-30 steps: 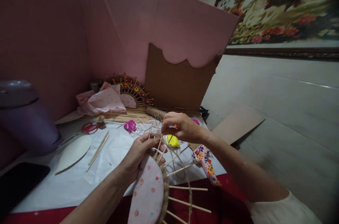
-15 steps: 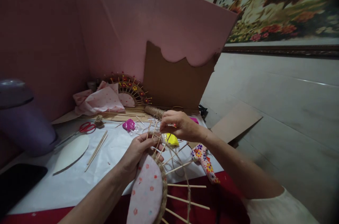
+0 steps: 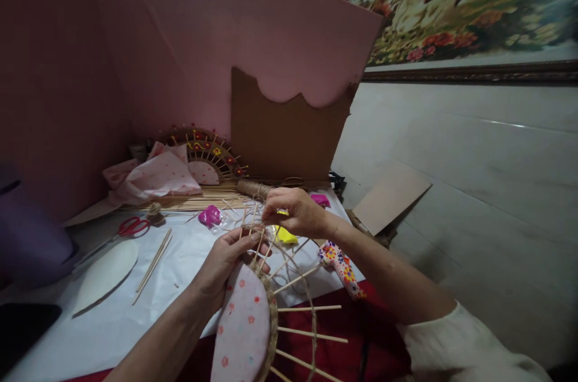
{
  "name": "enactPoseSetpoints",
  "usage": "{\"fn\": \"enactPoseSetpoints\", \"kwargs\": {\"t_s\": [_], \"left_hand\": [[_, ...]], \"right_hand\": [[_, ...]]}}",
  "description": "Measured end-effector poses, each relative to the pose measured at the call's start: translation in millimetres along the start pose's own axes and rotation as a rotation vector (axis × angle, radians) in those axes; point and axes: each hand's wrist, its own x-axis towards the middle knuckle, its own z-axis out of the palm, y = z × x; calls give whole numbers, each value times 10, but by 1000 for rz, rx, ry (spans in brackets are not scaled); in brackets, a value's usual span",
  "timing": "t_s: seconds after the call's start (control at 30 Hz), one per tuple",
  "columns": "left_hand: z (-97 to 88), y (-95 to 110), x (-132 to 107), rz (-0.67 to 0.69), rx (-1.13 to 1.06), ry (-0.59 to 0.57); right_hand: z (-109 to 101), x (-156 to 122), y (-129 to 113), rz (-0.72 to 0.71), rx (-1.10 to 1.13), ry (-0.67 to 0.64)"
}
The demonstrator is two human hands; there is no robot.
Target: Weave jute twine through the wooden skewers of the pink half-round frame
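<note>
A half-round fan (image 3: 241,325) is tilted in front of me, with a pink flowered cloth centre, a woven twine rim and thin wooden sticks spreading outward. My left hand (image 3: 226,261) is closed around its upper sticks, thumb on top and fingers behind. A strand of jute twine (image 3: 313,325) runs across the sticks in an outer arc. At the upper sticks, my right hand (image 3: 293,211) pinches the twine, its fingertips close to the left thumb. The exact grip of those fingertips is partly hidden. Loose twine loops hang behind the sticks.
Red-handled scissors (image 3: 134,226), loose sticks (image 3: 152,267) and a pale half-round board (image 3: 106,276) lie left. Behind are a twine roll (image 3: 253,189), a finished fan (image 3: 203,172) and pink cloth (image 3: 158,177). A yellow packet (image 3: 285,235) and flowered glue gun (image 3: 341,267) sit right.
The whole scene has shifted left in view as the camera turned slightly. Both hands stay close together at the fan's upper sticks, with the same grips.
</note>
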Motion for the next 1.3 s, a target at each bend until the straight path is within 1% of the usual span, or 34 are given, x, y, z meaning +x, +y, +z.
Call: {"fn": "enactPoseSetpoints", "kwargs": {"t_s": [0.27, 0.4, 0.43, 0.73, 0.87, 0.97, 1.13, 1.3], "left_hand": [[30, 14, -17, -22, -15, 17], [24, 1, -5, -13, -12, 29], [13, -10, 3, -8, -9, 16], [-40, -56, 26, 30, -22, -22], [-39, -49, 16, 27, -29, -30], [-29, -38, 13, 22, -17, -15], [-24, -30, 22, 23, -10, -4], [-32, -45, 32, 35, -23, -9]], "right_hand": [[44, -19, -36, 61, 18, 79], [39, -12, -30, -23, 24, 137], [40, -8, -29, -45, 19, 145], [38, 32, -87, -119, 73, 118], [29, 34, -92, -113, 92, 118], [30, 33, -87, -102, 92, 109], [28, 37, -98, -124, 112, 110], [12, 41, -83, -103, 71, 130]]}}
